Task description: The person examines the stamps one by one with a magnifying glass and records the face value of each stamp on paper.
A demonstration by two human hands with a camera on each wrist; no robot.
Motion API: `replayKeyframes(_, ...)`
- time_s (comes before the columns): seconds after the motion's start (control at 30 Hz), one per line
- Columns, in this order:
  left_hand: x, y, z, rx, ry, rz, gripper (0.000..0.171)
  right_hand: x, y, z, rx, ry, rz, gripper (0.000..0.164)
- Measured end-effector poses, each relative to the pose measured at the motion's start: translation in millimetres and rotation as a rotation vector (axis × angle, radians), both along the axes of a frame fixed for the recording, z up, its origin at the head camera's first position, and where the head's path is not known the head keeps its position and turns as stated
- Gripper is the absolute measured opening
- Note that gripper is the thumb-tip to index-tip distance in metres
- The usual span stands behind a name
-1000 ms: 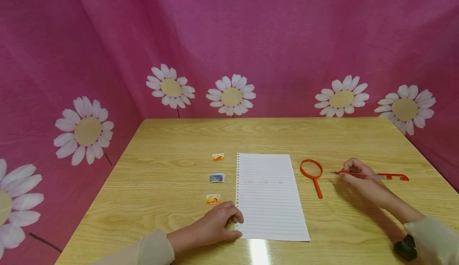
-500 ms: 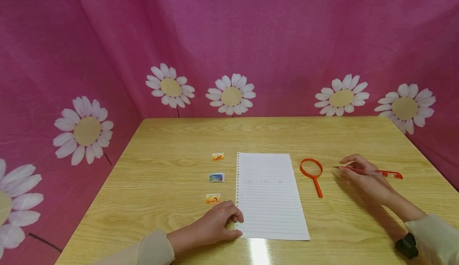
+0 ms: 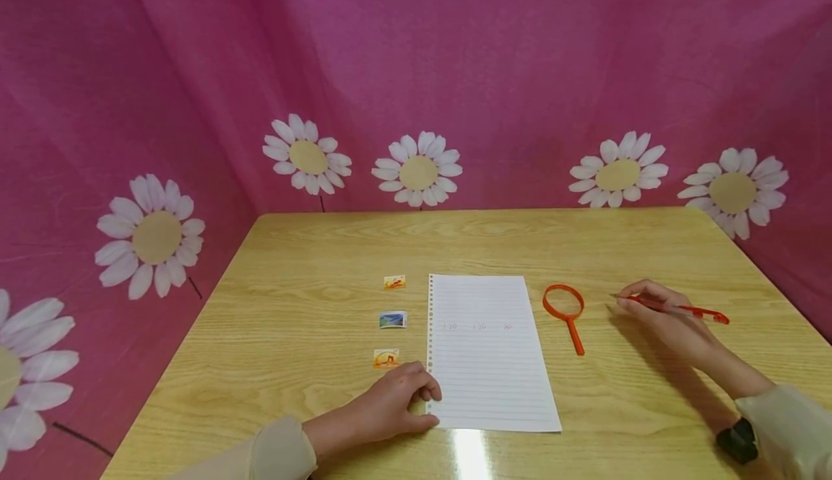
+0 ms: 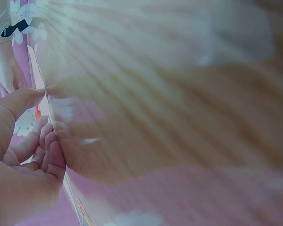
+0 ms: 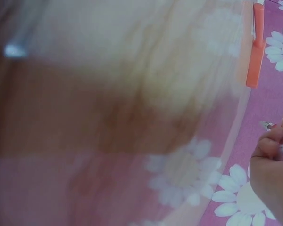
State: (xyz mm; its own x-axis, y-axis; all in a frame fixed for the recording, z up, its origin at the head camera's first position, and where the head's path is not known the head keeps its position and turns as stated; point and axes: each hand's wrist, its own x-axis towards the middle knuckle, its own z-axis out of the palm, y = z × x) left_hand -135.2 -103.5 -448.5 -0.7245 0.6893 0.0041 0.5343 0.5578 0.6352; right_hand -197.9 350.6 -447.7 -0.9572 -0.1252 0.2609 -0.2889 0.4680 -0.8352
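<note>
My right hand [image 3: 672,328] pinches a red pen [image 3: 707,313] above the right part of the table, its tip pointing left. In the right wrist view, the metal pen tip [image 5: 265,125] shows past the fingertips. My left hand [image 3: 393,399] rests at the lower left edge of a lined, hole-punched sheet of paper [image 3: 487,379], thumb out and fingers loosely bent. Faint red numbers run across the sheet's middle. Between paper and right hand lies a red magnifying glass [image 3: 575,338]. Three stamps stand in a column left of the sheet: top [image 3: 394,282], middle [image 3: 393,320] and bottom [image 3: 386,358].
The wooden table [image 3: 312,285] is bordered by a pink curtain [image 3: 494,68] printed with large white daisies at the back and sides. A bright reflection lies on the tabletop below the paper. A dark band [image 3: 737,440] sits at the right sleeve.
My right hand has shifted slightly, and the pen has turned in its grip, its tip rising and moving a little right. The left hand, paper, stamps and magnifying glass stay put.
</note>
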Motion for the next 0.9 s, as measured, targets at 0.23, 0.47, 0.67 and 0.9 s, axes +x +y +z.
replayKeyframes(0.23, 0.3, 0, -1.6, -0.006, -0.022, 0.004, 0.02, 4.5, 6, -0.2, -0.023, 0.047, -0.014, 0.02)
replayKeyframes(0.47, 1.1, 0, 0.8, -0.014, -0.028, 0.009, 0.02, 6.5, 12, 3.8, -0.135, 0.208, 0.213, 0.035)
replayKeyframes(0.67, 0.5, 0, 1.0, -0.005, -0.019, 0.003, 0.02, 7.3, 17, 7.4, -0.237, 0.096, 0.308, 0.041)
replayKeyframes(0.9, 0.1, 1, 0.7, -0.001, -0.016, 0.002, 0.019, 2.9, 17, 9.7, -0.399, -0.03, 0.324, 0.032)
